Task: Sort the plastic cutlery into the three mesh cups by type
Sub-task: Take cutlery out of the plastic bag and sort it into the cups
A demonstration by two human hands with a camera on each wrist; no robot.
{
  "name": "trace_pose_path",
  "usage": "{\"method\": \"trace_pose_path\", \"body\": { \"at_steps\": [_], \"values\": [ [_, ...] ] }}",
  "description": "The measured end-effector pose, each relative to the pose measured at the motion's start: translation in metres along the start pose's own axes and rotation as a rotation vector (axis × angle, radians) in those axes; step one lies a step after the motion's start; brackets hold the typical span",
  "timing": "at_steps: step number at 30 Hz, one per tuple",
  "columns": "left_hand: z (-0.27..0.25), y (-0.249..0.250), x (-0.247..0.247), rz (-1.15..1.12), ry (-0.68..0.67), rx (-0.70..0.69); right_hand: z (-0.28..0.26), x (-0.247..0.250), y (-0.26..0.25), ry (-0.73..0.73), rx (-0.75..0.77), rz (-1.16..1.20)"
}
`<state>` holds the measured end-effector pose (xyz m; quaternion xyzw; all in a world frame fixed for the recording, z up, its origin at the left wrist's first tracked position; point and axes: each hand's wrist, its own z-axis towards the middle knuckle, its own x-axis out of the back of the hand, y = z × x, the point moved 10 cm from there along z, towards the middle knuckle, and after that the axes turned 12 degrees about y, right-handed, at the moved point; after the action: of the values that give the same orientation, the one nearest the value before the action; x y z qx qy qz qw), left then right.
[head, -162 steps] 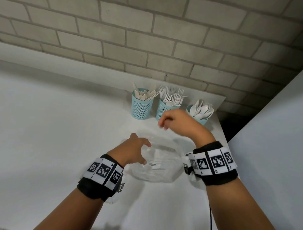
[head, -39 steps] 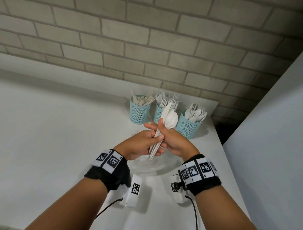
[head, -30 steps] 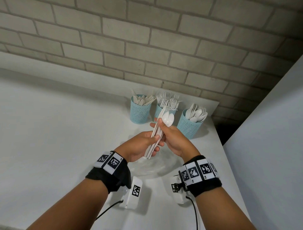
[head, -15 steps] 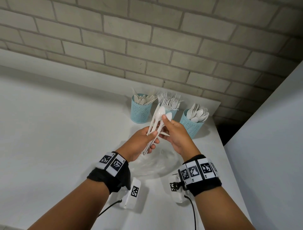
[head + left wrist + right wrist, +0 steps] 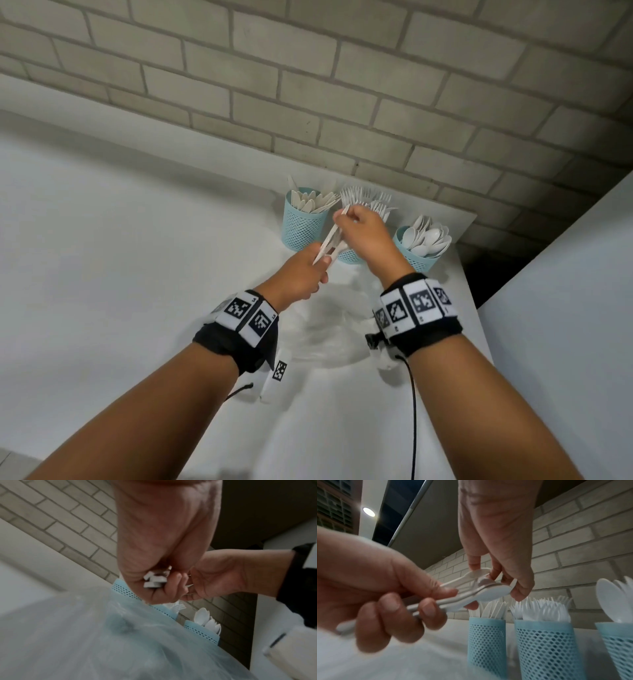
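Note:
My left hand grips a bundle of white plastic spoons by the handles, just in front of the cups. In the right wrist view my right hand pinches the bowl of the top spoon, which is lifted a little off the rest of the bundle. Three blue mesh cups stand at the wall: knives cup on the left, forks cup in the middle, partly hidden by my hands, and spoons cup on the right. In the left wrist view the handle ends stick out of my fist.
A crumpled clear plastic bag lies on the white table under my wrists. A brick wall rises right behind the cups. A white panel bounds the table on the right, with a dark gap beside the spoons cup.
Both hands have carried the bundle up and away, closer to the cups. My right hand has slid from the spoon necks onto the bowls at the bundle's top.

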<state>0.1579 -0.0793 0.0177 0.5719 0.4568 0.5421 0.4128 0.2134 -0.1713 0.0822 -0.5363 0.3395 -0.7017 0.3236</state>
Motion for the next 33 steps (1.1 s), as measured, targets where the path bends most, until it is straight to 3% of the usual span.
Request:
{"method": "trace_pose_path", "body": {
  "at_steps": [4, 6, 9, 13, 18, 27, 33],
  "values": [
    [0.014, 0.007, 0.014, -0.022, 0.051, -0.01, 0.026, 0.013, -0.023, 0.035, -0.067, 0.096],
    [0.021, 0.01, 0.021, -0.02, 0.081, -0.011, 0.042, 0.024, -0.039, 0.079, -0.024, 0.08],
    [0.032, 0.017, 0.034, 0.052, 0.16, -0.074, 0.052, 0.018, -0.063, 0.012, 0.094, -0.05],
    [0.046, 0.024, 0.042, 0.174, 0.237, -0.126, 0.051, -0.013, -0.069, -0.143, 0.14, -0.254],
    [0.049, 0.031, 0.049, 0.307, 0.347, -0.226, 0.063, -0.022, -0.068, -0.069, 0.157, -0.424],
    [0.056, 0.026, 0.051, 0.31, 0.331, -0.211, 0.09, -0.015, -0.084, -0.044, 0.226, -0.602],
    [0.059, 0.033, 0.052, 0.333, 0.353, -0.234, 0.077, -0.032, -0.076, -0.18, 0.166, -0.495]
  ]
}}
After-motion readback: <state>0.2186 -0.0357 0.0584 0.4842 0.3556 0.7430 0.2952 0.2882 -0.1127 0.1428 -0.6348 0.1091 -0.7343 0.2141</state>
